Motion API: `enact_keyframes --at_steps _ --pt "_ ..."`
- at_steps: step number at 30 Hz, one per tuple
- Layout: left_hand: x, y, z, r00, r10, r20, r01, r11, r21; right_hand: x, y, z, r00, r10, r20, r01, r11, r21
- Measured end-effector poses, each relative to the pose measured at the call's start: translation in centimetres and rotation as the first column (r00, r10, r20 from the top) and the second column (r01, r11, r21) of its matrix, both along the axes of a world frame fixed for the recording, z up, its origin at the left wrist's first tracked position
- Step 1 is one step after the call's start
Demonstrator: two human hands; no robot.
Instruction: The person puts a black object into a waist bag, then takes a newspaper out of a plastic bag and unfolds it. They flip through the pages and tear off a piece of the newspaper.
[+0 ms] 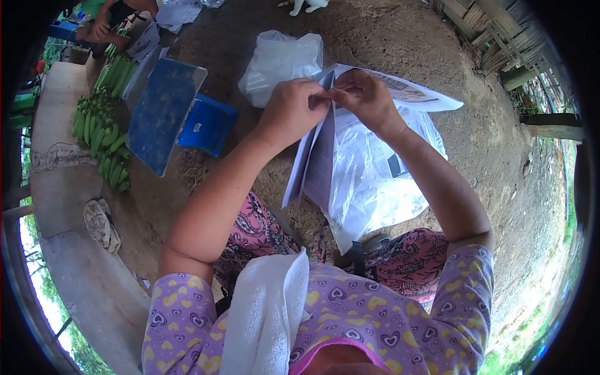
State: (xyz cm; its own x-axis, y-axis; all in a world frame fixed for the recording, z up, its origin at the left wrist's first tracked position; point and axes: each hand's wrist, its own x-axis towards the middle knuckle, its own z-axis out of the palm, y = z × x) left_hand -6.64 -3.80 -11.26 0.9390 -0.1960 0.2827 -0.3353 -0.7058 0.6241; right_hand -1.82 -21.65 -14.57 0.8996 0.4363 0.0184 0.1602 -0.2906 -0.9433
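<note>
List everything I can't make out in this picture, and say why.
All in the head view:
- Wording on the held papers: too small and slanted to read.
- Cat: head cut off by the top edge.
- Person at upper left: upper body cut off by the top edge.
- Contents of the whitish plastic bag: blurred by the cloudy plastic.
- Label on the blue plastic object: too small to read.

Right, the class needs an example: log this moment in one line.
left hand: pinching printed sheets | right hand: pinching same sheets, beside left | beneath: clear plastic | nearby: translucent bag, green bananas
</note>
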Motion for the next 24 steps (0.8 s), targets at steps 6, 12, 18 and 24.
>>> enact_keyframes --at_steps 6,12,18,24 --pt "-0.4 -0.1 0.6 0.999 -0.035 -0.034 0.034 0.999 -0.028 0.3 -0.2 -0.3 0.999 -0.046 0.029 0.044 0.998 0.039" --pt "-0.5 -0.2 0.9 0.999 -0.037 0.027 0.038 0.999 -0.029 0.0 -0.1 1.0 0.993 0.040 0.109 -0.036 0.999 -0.030" --pt "-0.5 0.0 1.1 0.999 -0.044 -0.010 0.042 0.995 -0.091 0.3 -0.3 0.6 0.988 0.085 0.129 -0.086 0.996 0.007" --pt "-0.4 0.3 0.9 0.996 -0.007 -0.084 -0.007 0.986 -0.165 -0.1 -0.5 1.4 0.983 0.037 0.179 -0.016 0.993 -0.119"
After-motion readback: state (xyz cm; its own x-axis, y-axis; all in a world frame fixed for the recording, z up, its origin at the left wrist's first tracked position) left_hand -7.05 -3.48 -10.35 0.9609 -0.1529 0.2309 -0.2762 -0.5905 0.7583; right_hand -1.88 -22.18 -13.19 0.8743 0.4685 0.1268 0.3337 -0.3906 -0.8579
